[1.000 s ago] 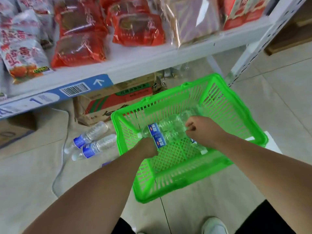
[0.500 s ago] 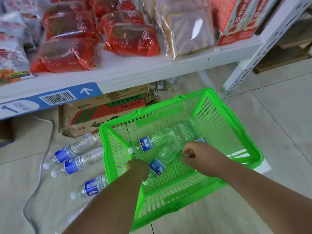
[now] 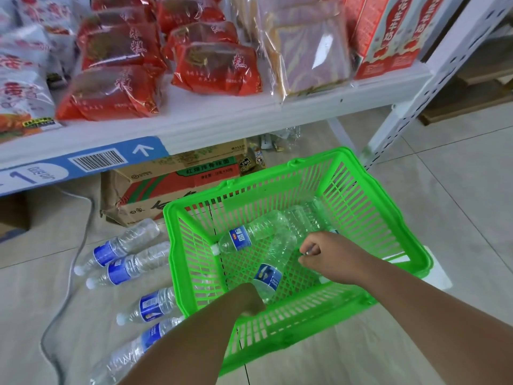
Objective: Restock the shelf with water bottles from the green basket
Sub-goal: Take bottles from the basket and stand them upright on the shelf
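A green basket (image 3: 361, 195) stands on the tiled floor below the white shelf (image 3: 222, 120). Inside lie clear water bottles with blue labels. My left hand (image 3: 247, 300) is closed around the neck end of one water bottle (image 3: 273, 262) that slants up out of the basket's near side. My right hand (image 3: 324, 254) is closed over the other end of a bottle deeper in the basket; which bottle it grips is hidden. Another water bottle (image 3: 263, 232) lies behind them, cap to the left.
Several water bottles (image 3: 125, 245) lie on the floor left of the basket, beside a grey cable (image 3: 80, 240). A cardboard box (image 3: 166, 190) sits under the shelf. Red snack packs (image 3: 216, 65) fill the shelf. A perforated white shelf post (image 3: 416, 90) rises at right.
The view has tilted up and the basket sits lower in frame. The bottle in my left hand has swung from lying level to slanting toward me; both hands have drawn nearer.
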